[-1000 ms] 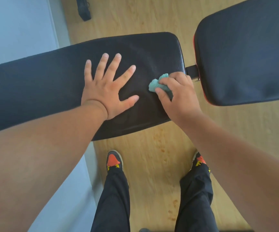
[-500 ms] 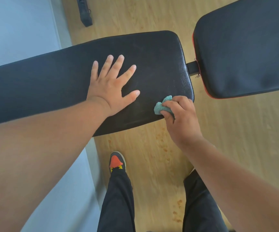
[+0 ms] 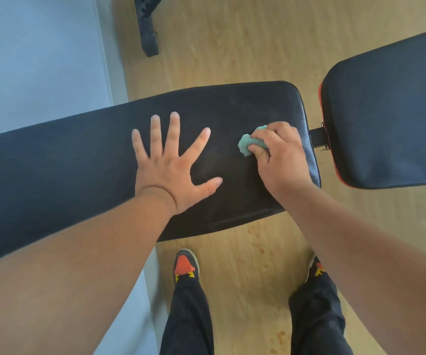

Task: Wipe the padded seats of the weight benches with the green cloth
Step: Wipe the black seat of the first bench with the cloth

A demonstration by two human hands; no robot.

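The green cloth is pinched in the curled right hand and pressed on the long padded seat, near its right edge. The left hand is laid flat at centre, fingers spread. A second pad is seen just beyond the gap.

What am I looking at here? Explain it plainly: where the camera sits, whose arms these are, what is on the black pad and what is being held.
There is no machine here. A person wears a camera on the head, so you look down along their own two arms toward their feet.

The long black pad is the padded seat of a weight bench. A second black pad with a red edge sits to the right, across a gap.

The left hand lies flat on the long pad with fingers spread, holding nothing. The right hand grips a bunched green cloth and presses it on the pad near its right end.

Below are the wooden floor and the person's shoes.
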